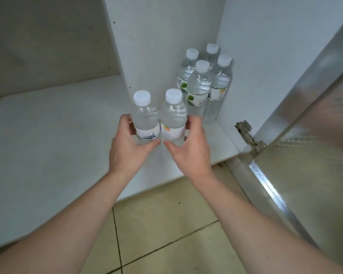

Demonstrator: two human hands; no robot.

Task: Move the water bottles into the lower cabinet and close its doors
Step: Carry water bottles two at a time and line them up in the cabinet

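Left hand (pixel 130 147) gripping small bottle (pixel 145 117) with blue-printed label, text unreadable. Right hand (pixel 188 147) gripping second bottle (pixel 173 117), orange mark on label. Both upright, touching, on white cabinet floor (pixel 48 135). Four tall bottles (pixel 198 89) in back right corner, green leaf labels. Open door (pixel 305 155), hinge (pixel 249 138), beige floor tiles (pixel 166 224).

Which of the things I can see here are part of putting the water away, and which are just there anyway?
Part of the job:
- two small bottles, one in the left hand and one in the right hand
- four tall bottles already standing in the back corner
- cabinet floor
- open cabinet door

Just there:
- door hinge
- tiled floor
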